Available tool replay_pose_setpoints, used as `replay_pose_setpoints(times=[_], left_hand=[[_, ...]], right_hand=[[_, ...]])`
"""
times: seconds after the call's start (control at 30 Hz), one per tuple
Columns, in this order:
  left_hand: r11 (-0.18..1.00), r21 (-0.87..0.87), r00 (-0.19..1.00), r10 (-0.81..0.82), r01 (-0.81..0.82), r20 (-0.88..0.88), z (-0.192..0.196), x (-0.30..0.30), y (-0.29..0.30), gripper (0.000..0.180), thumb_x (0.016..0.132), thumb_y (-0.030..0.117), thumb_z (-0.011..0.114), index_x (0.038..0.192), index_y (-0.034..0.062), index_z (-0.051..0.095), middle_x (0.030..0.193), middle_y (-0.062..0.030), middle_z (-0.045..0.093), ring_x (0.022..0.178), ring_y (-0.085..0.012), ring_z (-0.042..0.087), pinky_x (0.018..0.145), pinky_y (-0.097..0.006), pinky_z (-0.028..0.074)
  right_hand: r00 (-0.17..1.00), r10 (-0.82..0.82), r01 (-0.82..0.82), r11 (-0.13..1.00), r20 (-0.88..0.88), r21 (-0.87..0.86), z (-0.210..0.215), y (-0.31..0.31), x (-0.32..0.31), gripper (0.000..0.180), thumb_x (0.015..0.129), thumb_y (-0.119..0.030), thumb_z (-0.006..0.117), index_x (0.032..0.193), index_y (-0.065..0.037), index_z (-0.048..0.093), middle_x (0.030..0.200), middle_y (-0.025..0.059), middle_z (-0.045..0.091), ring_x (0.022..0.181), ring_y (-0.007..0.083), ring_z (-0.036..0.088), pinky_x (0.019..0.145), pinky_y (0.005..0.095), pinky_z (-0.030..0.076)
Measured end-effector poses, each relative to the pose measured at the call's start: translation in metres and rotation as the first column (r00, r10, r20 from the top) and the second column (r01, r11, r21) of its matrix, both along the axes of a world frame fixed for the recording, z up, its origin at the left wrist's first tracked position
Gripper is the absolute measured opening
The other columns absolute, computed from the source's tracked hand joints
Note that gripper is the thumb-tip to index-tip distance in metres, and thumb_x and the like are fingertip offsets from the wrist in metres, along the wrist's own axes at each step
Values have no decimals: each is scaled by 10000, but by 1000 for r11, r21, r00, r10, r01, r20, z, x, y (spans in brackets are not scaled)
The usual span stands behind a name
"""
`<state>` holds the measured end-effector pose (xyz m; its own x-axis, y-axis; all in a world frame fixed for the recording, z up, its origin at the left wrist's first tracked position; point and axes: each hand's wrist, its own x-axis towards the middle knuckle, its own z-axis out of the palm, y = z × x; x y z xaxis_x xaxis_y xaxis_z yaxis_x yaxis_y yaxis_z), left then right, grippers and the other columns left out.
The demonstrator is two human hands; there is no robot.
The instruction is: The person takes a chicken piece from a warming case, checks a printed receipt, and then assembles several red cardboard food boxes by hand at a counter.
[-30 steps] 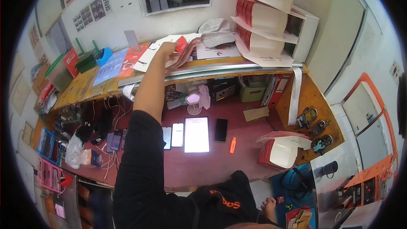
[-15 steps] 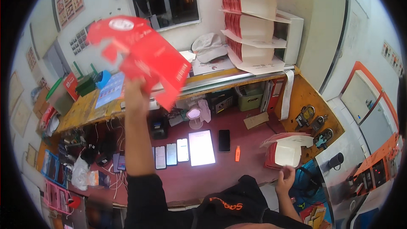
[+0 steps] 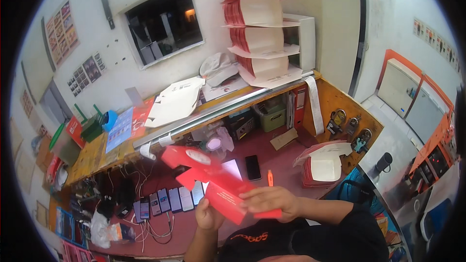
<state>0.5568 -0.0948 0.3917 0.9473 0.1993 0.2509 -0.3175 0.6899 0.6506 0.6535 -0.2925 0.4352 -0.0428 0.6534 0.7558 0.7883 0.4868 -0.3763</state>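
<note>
A red cardboard box blank (image 3: 226,203) is in front of me over the near part of the desk, partly bent along its folds. My left hand (image 3: 209,215) grips its near left edge, fingers closed on the card. My right hand (image 3: 273,202) has its fingers bent over the panel at the right end. The blank's far flaps stick out toward the shelf and hide part of a lit white tablet (image 3: 232,169). To the right of my right hand stands a nested stack of folded red boxes with white insides (image 3: 324,169).
Flat white blanks (image 3: 175,101) lie on the raised wooden shelf (image 3: 92,157), beside a grey cap (image 3: 218,69) and tall stacks of boxes (image 3: 262,39). Phones (image 3: 174,200) line the desk with cables. A black phone (image 3: 253,167) and an orange highlighter (image 3: 270,178) lie beyond my right hand.
My left hand has brought the red blank down from above the shelf to in front of me. My right hand has moved left from beside the nested boxes onto it. The view has shifted.
</note>
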Motion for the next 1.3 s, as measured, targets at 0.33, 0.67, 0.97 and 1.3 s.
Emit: replay_pose_setpoints(times=[0.33, 0.67, 0.97, 1.3], left_hand=[[594, 657, 884, 279, -465, 375, -41, -17, 4, 369, 867, 198, 530, 1145, -45, 529, 1123, -124, 582, 967, -182, 573, 855, -343, 448], [740, 579, 939, 270, -343, 211, -32, -17, -8, 335, 905, 213, 477, 1110, -42, 552, 1055, -105, 609, 950, -174, 571, 833, -320, 444], [757, 618, 960, 278, -213, -9, -32, -14, -21, 293, 916, 146, 408, 1093, -26, 567, 1025, -93, 613, 926, -162, 567, 829, -292, 435], [802, 555, 959, 283, -219, -31, -32, -17, -28, 327, 922, 209, 402, 1088, -26, 558, 1023, -99, 605, 920, -171, 565, 799, -316, 444]], right_hand=[[971, -202, 217, 970, 131, -114, -14, 10, 0, 384, 899, -282, 538, 1251, -127, 554, 1295, 170, 488, 1171, 344, 487, 959, 433, 400], [988, -155, 154, 988, -17, -23, -28, 3, 3, 416, 873, -427, 546, 1163, -136, 618, 1281, 172, 493, 1128, 336, 504, 940, 416, 418], [895, -445, 446, 895, 34, -22, -32, -2, -12, 357, 827, -290, 622, 1148, -134, 627, 1274, 163, 502, 1099, 330, 529, 914, 392, 443], [875, -483, 484, 874, 47, -32, -48, 3, -28, 364, 817, -268, 622, 1151, -123, 618, 1239, 167, 514, 1068, 333, 533, 908, 419, 435]])
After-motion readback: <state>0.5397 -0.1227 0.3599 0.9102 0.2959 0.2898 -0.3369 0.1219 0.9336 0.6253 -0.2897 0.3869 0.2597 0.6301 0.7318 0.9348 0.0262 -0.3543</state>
